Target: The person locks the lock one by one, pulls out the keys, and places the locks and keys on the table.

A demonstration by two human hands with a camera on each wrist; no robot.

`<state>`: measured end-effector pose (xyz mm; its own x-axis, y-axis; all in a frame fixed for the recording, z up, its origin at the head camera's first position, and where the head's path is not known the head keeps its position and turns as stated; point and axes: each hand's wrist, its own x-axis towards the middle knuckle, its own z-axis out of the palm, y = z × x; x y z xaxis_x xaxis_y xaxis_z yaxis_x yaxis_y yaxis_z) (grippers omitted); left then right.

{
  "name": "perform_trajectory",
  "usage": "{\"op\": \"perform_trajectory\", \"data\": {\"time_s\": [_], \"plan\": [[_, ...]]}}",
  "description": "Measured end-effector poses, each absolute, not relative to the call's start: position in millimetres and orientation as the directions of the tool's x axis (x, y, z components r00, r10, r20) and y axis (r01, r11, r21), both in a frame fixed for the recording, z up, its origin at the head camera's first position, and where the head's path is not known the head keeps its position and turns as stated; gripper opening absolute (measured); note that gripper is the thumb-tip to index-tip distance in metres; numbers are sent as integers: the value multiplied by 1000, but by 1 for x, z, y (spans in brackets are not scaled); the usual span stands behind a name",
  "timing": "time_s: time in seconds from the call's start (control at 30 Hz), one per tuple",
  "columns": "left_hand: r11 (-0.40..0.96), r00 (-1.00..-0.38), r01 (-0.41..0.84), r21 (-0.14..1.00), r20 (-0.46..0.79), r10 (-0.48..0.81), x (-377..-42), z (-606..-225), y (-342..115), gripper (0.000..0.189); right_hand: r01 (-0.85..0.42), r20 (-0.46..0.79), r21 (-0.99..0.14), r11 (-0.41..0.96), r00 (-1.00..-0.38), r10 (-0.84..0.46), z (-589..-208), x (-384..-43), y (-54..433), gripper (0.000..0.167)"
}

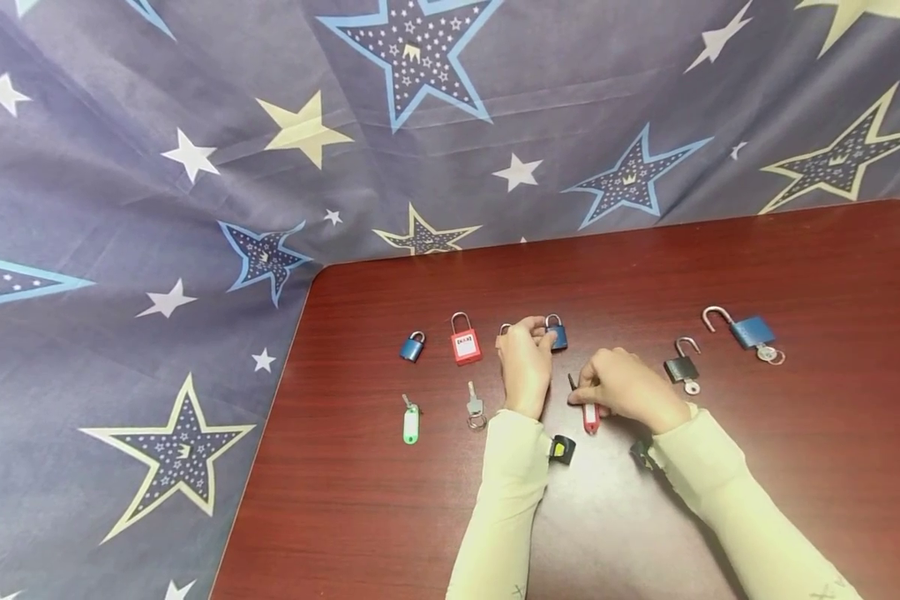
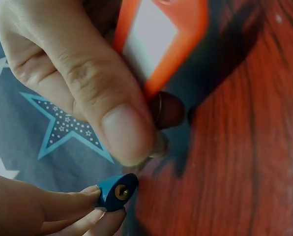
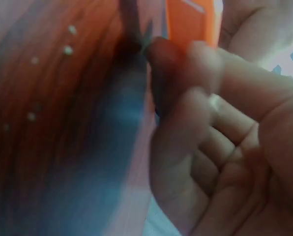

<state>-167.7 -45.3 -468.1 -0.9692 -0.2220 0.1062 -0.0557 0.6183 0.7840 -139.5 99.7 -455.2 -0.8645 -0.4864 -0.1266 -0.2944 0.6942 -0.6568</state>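
Observation:
My left hand (image 1: 525, 367) pinches a small blue padlock (image 1: 557, 335) by its body, its shackle pointing away. The left wrist view shows the padlock's (image 2: 118, 191) brass keyhole facing the other hand. My right hand (image 1: 624, 387) holds a key with a red tag (image 1: 591, 418) between thumb and fingers. The dark key (image 1: 572, 382) points up and left, apart from the padlock. In the left wrist view the tag (image 2: 154, 44) looms large near the camera, and the key is mostly hidden by the thumb. The right wrist view, blurred, shows the tag (image 3: 193, 22) above the right fingers.
Left on the red-brown table lie a blue padlock (image 1: 412, 347), a red padlock (image 1: 465, 343), a green-tagged key (image 1: 411, 423) and a ringed key (image 1: 475, 406). Another shackle (image 1: 505, 328) shows behind my left hand. Rightward, black (image 1: 681, 368) and blue (image 1: 752, 332) padlocks have open shackles and keys.

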Motion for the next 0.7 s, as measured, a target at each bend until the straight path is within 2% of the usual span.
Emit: {"op": "perform_trajectory", "data": {"time_s": [0.17, 0.4, 0.7], "plan": [[632, -970, -58, 773, 107, -220, -169, -469, -46, 25, -273, -134, -662, 698, -873, -469, -459, -139, 97, 26], [586, -988, -76, 806, 18, -153, -168, -469, -47, 36, -285, -121, -667, 688, -870, -478, -462, -139, 97, 23], [634, -986, -18, 773, 92, -141, -168, -469, -50, 26, -305, -94, -569, 763, -898, -429, -457, -137, 98, 29]]}}
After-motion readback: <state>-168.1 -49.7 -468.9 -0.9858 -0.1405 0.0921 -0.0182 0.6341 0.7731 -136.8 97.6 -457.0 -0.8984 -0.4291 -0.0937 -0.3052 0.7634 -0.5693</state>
